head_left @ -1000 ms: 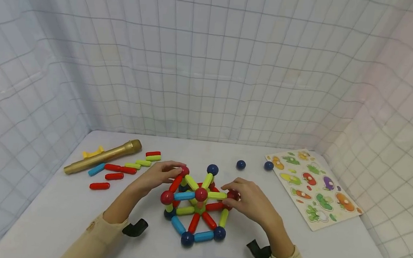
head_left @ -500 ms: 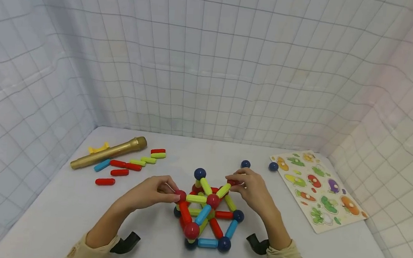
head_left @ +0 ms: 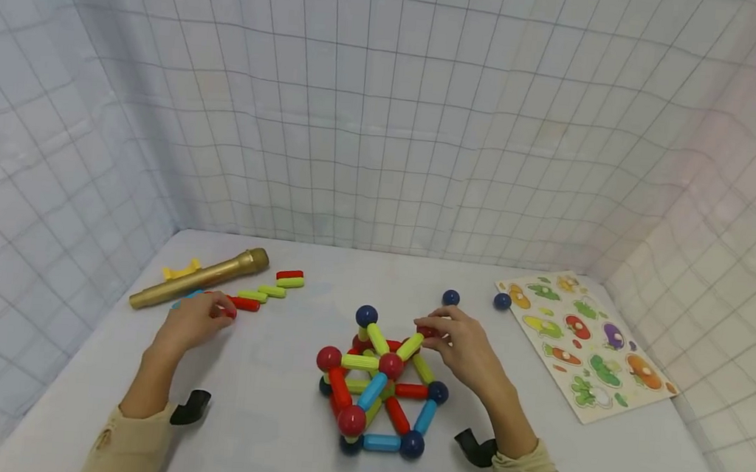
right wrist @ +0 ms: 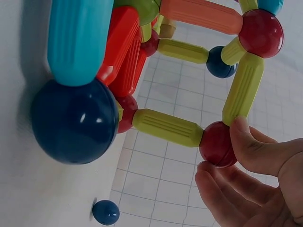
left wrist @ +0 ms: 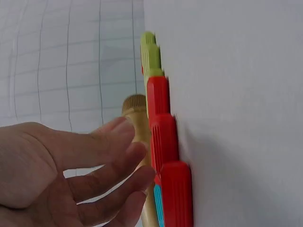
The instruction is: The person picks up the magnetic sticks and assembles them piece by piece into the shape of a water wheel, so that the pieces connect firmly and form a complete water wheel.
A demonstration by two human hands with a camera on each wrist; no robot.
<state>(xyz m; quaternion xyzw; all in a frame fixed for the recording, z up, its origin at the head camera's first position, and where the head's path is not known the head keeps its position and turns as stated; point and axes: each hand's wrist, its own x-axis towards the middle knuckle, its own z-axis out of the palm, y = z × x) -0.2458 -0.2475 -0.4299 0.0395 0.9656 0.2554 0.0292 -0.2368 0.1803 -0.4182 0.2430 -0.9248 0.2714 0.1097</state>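
A magnetic stick-and-ball structure [head_left: 373, 361] of red, green and blue rods with red and dark blue balls stands on the table. On its right side, my right hand [head_left: 465, 347] pinches a red ball [right wrist: 218, 144] joined to green rods, as the right wrist view shows. My left hand [head_left: 193, 323] is at the left among loose rods, its fingers slightly bent. The left wrist view has these fingers [left wrist: 137, 177] beside a red rod [left wrist: 176, 194], thumb and fingertips apart, with nothing seen between them.
Behind the left hand lie a gold toy microphone [head_left: 204, 279] and a yellow piece [head_left: 182, 270]. Green rods [head_left: 271, 291] lie to its right. Two loose blue balls [head_left: 451, 297] are at the back, near a vegetable puzzle board [head_left: 586, 345] on the right.
The structure turned as both hands held it, then came to rest. My left hand let go of its red ball and moved left to the loose rods. My right hand keeps hold.
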